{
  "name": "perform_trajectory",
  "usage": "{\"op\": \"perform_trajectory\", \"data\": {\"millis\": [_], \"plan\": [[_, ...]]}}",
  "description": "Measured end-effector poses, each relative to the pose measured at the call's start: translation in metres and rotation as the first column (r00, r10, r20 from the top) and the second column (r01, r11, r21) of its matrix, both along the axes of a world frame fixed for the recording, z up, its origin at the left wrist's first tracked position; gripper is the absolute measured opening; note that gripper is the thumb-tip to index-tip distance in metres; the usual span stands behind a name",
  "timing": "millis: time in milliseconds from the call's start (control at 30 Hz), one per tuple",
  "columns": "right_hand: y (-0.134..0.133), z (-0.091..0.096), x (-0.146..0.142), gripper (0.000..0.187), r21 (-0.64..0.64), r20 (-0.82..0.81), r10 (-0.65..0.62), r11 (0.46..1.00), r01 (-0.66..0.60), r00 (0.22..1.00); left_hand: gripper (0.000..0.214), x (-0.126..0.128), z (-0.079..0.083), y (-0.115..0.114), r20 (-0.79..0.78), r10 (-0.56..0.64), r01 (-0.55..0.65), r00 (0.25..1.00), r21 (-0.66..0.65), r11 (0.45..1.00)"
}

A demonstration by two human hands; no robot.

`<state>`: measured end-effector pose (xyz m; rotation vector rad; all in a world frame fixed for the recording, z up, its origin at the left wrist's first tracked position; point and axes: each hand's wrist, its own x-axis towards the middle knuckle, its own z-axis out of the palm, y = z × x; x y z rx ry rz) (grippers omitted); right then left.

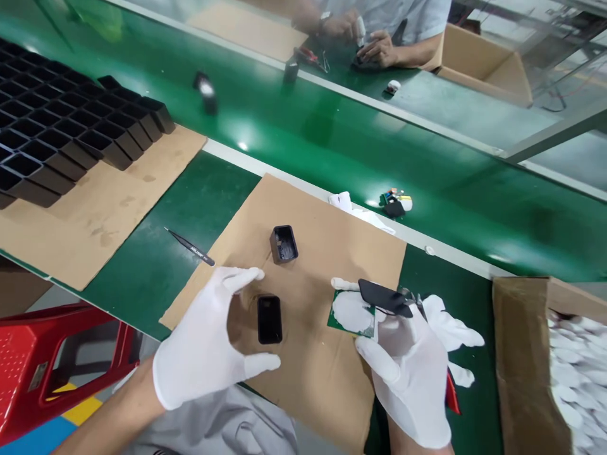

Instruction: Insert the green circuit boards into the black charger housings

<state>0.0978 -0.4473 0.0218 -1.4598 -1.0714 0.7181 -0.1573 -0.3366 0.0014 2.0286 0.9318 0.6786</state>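
My left hand (206,341), in a white glove, is open with thumb and fingers spread around a small black plastic case (270,320), without visibly touching it. A second black case (284,244) stands farther back on the cardboard sheet (327,221), with something uneven inside. My gloved right hand (410,376) grips a green circuit board (336,318) by its right side; a white pad (353,311) covers much of it. A flat black piece (385,298) sticks out above the same hand; whether it is joined to the board I cannot tell.
Black tweezers (190,246) lie left of the sheet. Rows of black cases (61,126) stand at far left. A carton (524,366) of white pieces is at right, near loose white gloves (450,322). An electronic assembly (396,202) sits on the green belt (294,126). A co-worker's hands (379,49) are opposite.
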Motion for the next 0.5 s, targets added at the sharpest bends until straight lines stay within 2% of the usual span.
{"op": "perform_trajectory", "data": {"millis": [33, 67, 133, 233, 333, 500], "plan": [[-0.001, -0.003, -0.001, 0.041, -0.001, -0.054, -0.008, 1.0, 0.008, 0.998, 0.095, 0.002, -0.006, -0.006, -0.041, -0.015, 0.015, 0.999, 0.003, 1.0], [-0.002, -0.005, -0.001, 0.042, -0.011, -0.099, -0.009, 1.0, 0.008, 0.995, 0.091, 0.005, -0.011, -0.009, -0.055, -0.025, 0.026, 0.998, 0.019, 0.999], [-0.004, -0.008, -0.002, 0.044, -0.034, -0.157, -0.007, 0.999, 0.002, 0.988, 0.07, 0.01, -0.016, -0.009, -0.031, -0.062, 0.064, 0.998, 0.058, 0.996], [-0.007, -0.009, -0.002, 0.045, -0.056, -0.204, 0.011, 0.998, -0.023, 0.979, 0.055, 0.015, -0.011, -0.002, 0.028, -0.126, 0.126, 0.992, -0.008, 0.992], [-0.011, -0.007, -0.001, 0.045, -0.029, -0.188, 0.076, 0.996, -0.083, 0.979, 0.057, 0.016, 0.0, 0.003, 0.107, -0.198, 0.21, 0.974, -0.114, 0.971], [-0.018, 0.0, 0.0, 0.051, -0.048, -0.067, 0.152, 0.987, -0.155, 0.986, 0.075, 0.018, 0.004, 0.007, 0.248, -0.292, 0.32, 0.924, -0.078, 0.944]]}}
